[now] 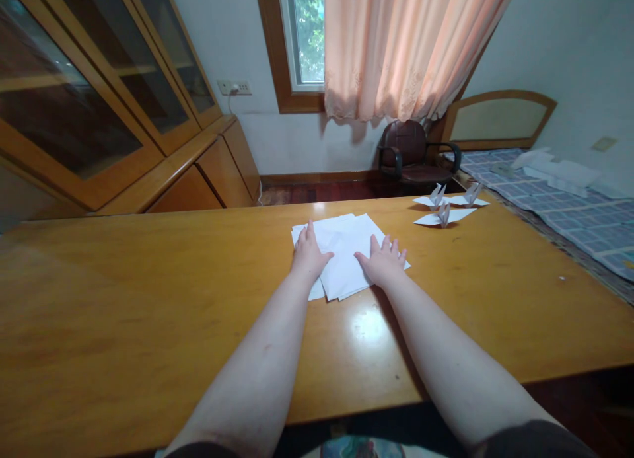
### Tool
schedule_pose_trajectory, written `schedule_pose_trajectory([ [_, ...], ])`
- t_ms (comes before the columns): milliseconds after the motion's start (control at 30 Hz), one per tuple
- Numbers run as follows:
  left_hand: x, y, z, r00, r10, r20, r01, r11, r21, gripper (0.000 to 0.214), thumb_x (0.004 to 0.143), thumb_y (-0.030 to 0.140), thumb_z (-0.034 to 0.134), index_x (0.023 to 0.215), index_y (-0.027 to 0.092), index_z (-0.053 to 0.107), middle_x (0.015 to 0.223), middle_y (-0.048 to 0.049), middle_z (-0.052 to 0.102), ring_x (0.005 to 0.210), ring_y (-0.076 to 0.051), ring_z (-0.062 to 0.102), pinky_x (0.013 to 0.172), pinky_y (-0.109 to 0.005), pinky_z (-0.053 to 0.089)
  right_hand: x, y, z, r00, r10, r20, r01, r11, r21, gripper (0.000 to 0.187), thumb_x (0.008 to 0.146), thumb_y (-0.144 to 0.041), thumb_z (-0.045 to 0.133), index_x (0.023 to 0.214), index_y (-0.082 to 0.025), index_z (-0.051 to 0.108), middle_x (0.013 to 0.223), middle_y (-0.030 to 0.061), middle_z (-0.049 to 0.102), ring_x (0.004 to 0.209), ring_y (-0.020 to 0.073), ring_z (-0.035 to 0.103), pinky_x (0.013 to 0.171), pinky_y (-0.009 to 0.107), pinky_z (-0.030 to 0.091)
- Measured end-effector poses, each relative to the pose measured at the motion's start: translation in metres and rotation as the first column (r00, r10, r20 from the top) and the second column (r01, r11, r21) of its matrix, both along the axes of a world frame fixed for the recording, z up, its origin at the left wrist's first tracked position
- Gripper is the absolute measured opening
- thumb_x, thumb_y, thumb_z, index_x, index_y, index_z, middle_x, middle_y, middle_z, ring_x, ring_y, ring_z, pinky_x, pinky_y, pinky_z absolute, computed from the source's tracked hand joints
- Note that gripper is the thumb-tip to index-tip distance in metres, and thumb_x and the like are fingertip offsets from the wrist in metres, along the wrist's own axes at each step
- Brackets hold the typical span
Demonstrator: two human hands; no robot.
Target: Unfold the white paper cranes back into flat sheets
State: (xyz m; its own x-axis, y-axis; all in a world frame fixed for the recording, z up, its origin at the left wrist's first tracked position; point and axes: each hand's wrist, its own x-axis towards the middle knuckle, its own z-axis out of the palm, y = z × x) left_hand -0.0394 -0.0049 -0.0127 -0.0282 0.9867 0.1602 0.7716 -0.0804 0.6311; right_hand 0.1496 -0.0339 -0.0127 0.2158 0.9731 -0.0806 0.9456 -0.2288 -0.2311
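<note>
Several white sheets of paper (345, 263) lie in a loose, uneven pile near the far side of the wooden table. My left hand (309, 254) rests on the left edge of the pile, thumb stretched inward and fingers pointing away from me. On the right part of the same pile lies my right hand (384, 262), its fingers spread. Neither hand grips anything; both appear to touch the top sheets. To the right, at the far edge, stand three folded paper cranes (444, 215) with their wings out.
The glossy wooden table (148, 326) spans the view. Beyond its far edge are a dark red armchair (406, 151) and a pink curtain (396, 48). A bed with a checked cover (559, 193) stands at the right, a glass-doored cabinet (163, 141) at the left.
</note>
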Motion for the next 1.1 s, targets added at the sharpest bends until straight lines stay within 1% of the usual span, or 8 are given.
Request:
schedule_pose_trajectory([
  [133, 0.001, -0.001, 0.004, 0.997, 0.033, 0.066, -0.034, 0.999, 0.02, 0.087, 0.074, 0.03, 0.063, 0.144, 0.009, 0.017, 0.143, -0.0225, 0.033, 0.134, -0.029, 0.032, 0.109, -0.039, 0.029, 0.009, 0.004, 0.007, 0.994, -0.107, -0.008, 0.107, 0.991, 0.082, 0.078, 0.082, -0.059, 0.042, 0.138, -0.005, 0.033, 0.146, 0.0256, 0.026, 0.133, 0.0369, 0.027, 0.104, 0.049, 0.022],
  [400, -0.003, 0.002, 0.008, 0.964, 0.238, 0.121, -0.238, 0.971, -0.018, 0.077, 0.072, 0.033, 0.063, 0.139, 0.011, 0.031, 0.144, -0.0217, 0.033, 0.135, -0.033, 0.03, 0.111, -0.044, 0.024, 0.004, 0.0, 0.023, 0.994, -0.112, 0.018, 0.109, 0.99, 0.092, 0.056, 0.079, -0.054, 0.051, 0.114, -0.011, 0.055, 0.118, 0.0194, 0.053, 0.112, 0.0354, 0.045, 0.091, 0.047, 0.035],
  [567, -0.005, 0.011, 0.007, 0.764, 0.367, 0.53, -0.329, 0.929, -0.168, 0.075, 0.07, 0.031, 0.067, 0.136, 0.019, 0.035, 0.142, -0.0153, 0.039, 0.13, -0.025, 0.04, 0.106, -0.035, 0.033, 0.0, 0.0, 0.023, 0.997, -0.071, -0.009, 0.071, 0.991, 0.115, 0.052, 0.079, -0.052, 0.053, 0.113, -0.013, 0.054, 0.116, 0.0166, 0.056, 0.109, 0.034, 0.046, 0.089, 0.046, 0.037],
  [667, -0.004, 0.014, 0.006, 0.558, 0.383, 0.736, -0.269, 0.923, -0.276, 0.081, 0.07, 0.028, 0.067, 0.14, 0.019, 0.027, 0.142, -0.0156, 0.039, 0.121, -0.023, 0.05, 0.095, -0.029, 0.044, 0.001, 0.0, 0.022, 0.997, -0.033, -0.073, 0.043, 0.989, 0.143, 0.052, 0.078, -0.047, 0.056, 0.118, -0.014, 0.051, 0.115, 0.0146, 0.058, 0.11, 0.0319, 0.046, 0.088, 0.041, 0.039],
  [733, -0.004, 0.013, 0.005, 0.516, 0.338, 0.787, -0.181, 0.941, -0.286, 0.082, 0.071, 0.024, 0.066, 0.141, 0.018, 0.024, 0.137, -0.0157, 0.046, 0.111, -0.021, 0.058, 0.087, -0.029, 0.049, 0.002, 0.0, 0.02, 0.994, -0.025, -0.109, 0.043, 0.985, 0.167, 0.052, 0.077, -0.045, 0.056, 0.119, -0.015, 0.051, 0.115, 0.0141, 0.059, 0.11, 0.0316, 0.047, 0.088, 0.041, 0.04],
  [867, -0.004, 0.011, 0.004, 0.708, 0.197, 0.678, -0.079, 0.976, -0.201, 0.06, 0.063, 0.014, 0.068, 0.12, 0.015, 0.05, 0.112, -0.0128, 0.065, 0.097, -0.023, 0.065, 0.084, -0.035, 0.051, 0.005, 0.006, 0.011, 0.972, -0.012, -0.236, 0.066, 0.973, 0.22, 0.058, 0.073, -0.043, 0.061, 0.122, -0.014, 0.05, 0.12, 0.0146, 0.057, 0.113, 0.0309, 0.049, 0.096, 0.041, 0.037],
  [933, -0.005, 0.01, 0.006, 0.737, 0.132, 0.662, -0.044, 0.988, -0.148, 0.046, 0.06, 0.014, 0.069, 0.105, 0.014, 0.058, 0.104, -0.0121, 0.068, 0.094, -0.025, 0.065, 0.085, -0.037, 0.051, 0.007, 0.011, 0.006, 0.94, -0.009, -0.341, 0.111, 0.954, 0.279, 0.07, 0.069, -0.043, 0.065, 0.128, -0.012, 0.044, 0.128, 0.0165, 0.052, 0.118, 0.0302, 0.046, 0.1, 0.04, 0.035],
  [1100, -0.006, 0.004, 0.019, 0.464, 0.0, 0.886, 0.129, 0.989, -0.068, 0.048, 0.059, 0.027, 0.073, 0.102, 0.013, 0.058, 0.1, -0.0116, 0.07, 0.085, -0.024, 0.067, 0.079, -0.04, 0.053, 0.015, 0.018, 0.004, 0.757, -0.009, -0.654, 0.284, 0.905, 0.316, 0.079, 0.062, -0.048, 0.07, 0.127, -0.012, 0.044, 0.126, 0.0178, 0.054, 0.112, 0.0289, 0.054, 0.094, 0.039, 0.043],
])
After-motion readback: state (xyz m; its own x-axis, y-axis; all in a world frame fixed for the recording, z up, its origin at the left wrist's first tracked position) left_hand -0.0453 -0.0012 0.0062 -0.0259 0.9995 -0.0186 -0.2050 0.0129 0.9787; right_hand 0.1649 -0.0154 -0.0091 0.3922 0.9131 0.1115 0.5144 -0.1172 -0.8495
